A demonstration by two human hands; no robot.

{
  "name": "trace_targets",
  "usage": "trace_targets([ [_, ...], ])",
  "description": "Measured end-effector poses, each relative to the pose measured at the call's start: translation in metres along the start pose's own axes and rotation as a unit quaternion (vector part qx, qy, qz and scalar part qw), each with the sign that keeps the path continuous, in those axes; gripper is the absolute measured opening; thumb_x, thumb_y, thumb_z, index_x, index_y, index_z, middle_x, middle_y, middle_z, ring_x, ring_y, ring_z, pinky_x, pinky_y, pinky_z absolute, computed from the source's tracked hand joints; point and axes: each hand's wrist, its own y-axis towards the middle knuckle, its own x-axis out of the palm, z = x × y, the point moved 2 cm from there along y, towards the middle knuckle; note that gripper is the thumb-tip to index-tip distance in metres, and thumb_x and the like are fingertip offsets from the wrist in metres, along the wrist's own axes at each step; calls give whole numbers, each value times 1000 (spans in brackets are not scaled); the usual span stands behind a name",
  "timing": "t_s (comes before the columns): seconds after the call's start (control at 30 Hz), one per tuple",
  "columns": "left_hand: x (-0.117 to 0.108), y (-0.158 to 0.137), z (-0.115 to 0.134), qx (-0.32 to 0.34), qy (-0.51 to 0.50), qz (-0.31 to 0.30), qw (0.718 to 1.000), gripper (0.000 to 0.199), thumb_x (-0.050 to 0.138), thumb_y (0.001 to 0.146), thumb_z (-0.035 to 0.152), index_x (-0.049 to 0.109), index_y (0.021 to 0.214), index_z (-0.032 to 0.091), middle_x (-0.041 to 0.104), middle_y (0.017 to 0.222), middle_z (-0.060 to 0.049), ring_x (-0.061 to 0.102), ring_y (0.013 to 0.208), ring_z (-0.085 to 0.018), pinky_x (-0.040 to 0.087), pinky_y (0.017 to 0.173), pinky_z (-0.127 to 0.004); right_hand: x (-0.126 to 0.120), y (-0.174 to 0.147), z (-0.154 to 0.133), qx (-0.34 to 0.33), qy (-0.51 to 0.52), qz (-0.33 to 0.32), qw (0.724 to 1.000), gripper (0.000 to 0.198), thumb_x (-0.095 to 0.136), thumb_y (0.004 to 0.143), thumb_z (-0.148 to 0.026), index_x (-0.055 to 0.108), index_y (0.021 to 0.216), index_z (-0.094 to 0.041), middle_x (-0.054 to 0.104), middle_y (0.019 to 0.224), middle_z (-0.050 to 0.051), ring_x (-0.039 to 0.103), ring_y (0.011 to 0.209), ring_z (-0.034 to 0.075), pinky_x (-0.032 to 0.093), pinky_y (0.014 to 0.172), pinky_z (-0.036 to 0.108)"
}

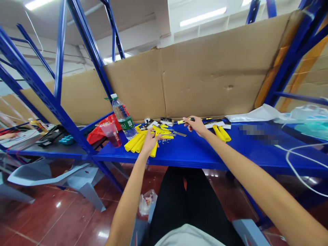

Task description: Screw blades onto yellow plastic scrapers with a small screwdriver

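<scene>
My left hand (148,141) is closed around a yellow tube (153,151), beside a pile of similar yellow tubes (135,142) on the blue table. In my right hand (196,126) is a slim yellow-and-black tool (181,122), pinched and pointing left; its exact kind is too small to tell. A flat metal strip (180,133) lies between the hands, near small white bits scattered by the pile. Two more yellow tubes (221,133) rest right of my right hand. Black-and-white packets (166,121) lie behind the pile.
A water bottle (124,118) and a red cup (112,135) stand left of the pile, by a red bag (102,124). Cardboard (200,75) walls the table's back. White cables (294,164) hang at the right edge. Blue posts (58,119) rise on the left.
</scene>
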Motion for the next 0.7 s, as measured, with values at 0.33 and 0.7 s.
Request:
trace_targets([
  [0.33,1,7,17,161,394,-71,902,45,76,83,5,83,120,30,72,146,-12,61,144,-39,47,123,-51,-15,-2,35,36,88,62,994,46,87,91,-53,53,89,-23,67,69,-2,47,46,7,39,39,19],
  [0.7,3,-12,14,161,458,-59,872,64,61,90,6,74,144,38,56,168,-10,70,124,-41,49,117,-53,-9,-7,36,43,78,32,995,44,90,91,-49,57,88,-20,70,67,0,47,44,7,36,36,20],
])
